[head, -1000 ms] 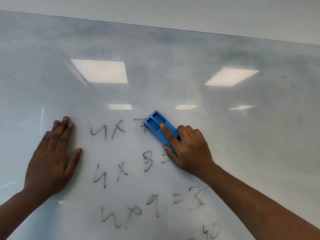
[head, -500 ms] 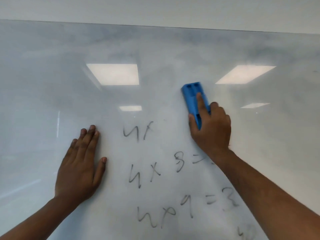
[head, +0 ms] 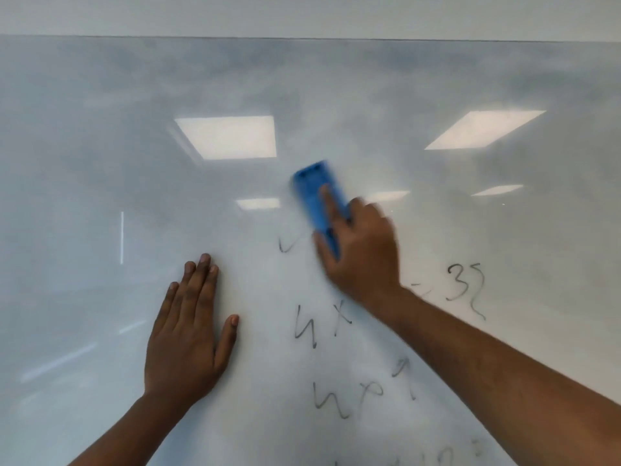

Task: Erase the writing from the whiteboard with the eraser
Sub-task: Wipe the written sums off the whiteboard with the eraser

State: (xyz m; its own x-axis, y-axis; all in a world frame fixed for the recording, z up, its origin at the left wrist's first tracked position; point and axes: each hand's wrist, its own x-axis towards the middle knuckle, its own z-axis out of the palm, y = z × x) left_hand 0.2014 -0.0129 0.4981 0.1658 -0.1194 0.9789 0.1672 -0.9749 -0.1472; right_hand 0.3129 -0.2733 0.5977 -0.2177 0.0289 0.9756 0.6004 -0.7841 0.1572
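Note:
A large whiteboard (head: 100, 163) fills the view, smeared grey with old marker. My right hand (head: 364, 255) presses a blue eraser (head: 317, 198) flat against the board near the middle, index finger stretched along its back; both are motion-blurred. A stub of a black stroke (head: 285, 247) lies just left of the eraser. Below it are handwritten black sums: "4x" (head: 319, 322), "32" (head: 467, 287) to the right, "4x9" (head: 359, 390) lower down. My right forearm hides parts of these lines. My left hand (head: 188, 334) lies flat on the board, fingers extended, holding nothing.
The board's top edge (head: 302, 38) meets a plain wall above. Ceiling light panels reflect in the glossy surface (head: 228, 137). More faint writing (head: 437, 455) runs off the bottom of the view.
The eraser swept up to the right, then came back left and down over the top line, leaving only a stub of its "4". The view shifted, so "32" now shows.

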